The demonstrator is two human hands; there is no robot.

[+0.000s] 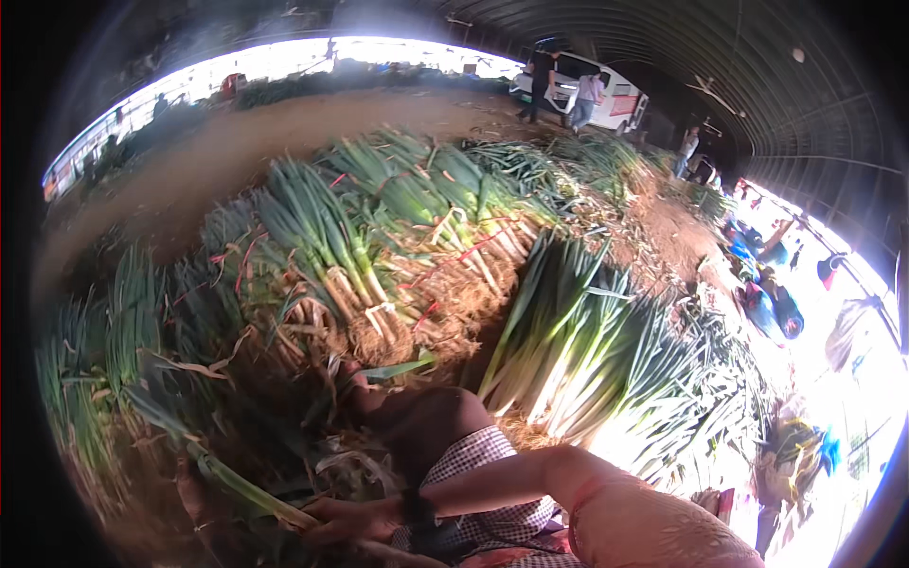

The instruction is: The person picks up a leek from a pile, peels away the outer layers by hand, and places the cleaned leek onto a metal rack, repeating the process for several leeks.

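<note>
A long green onion lies slantwise across the lower left, its dark leaves reaching up and left. My right hand, with a black band on the wrist, is closed round its pale lower end. In shadow beside the stalk is what looks like my left hand; its fingers are too dark to make out. Loose dry leaves lie between the hands and my bent knee. A checked cloth covers my lap.
Tied bundles of green onions with roots are heaped ahead. Paler, cleaned-looking green onions lie in a row at right. More stand upright at the left. Farther back, people are beside a white van; blue bags lie far right.
</note>
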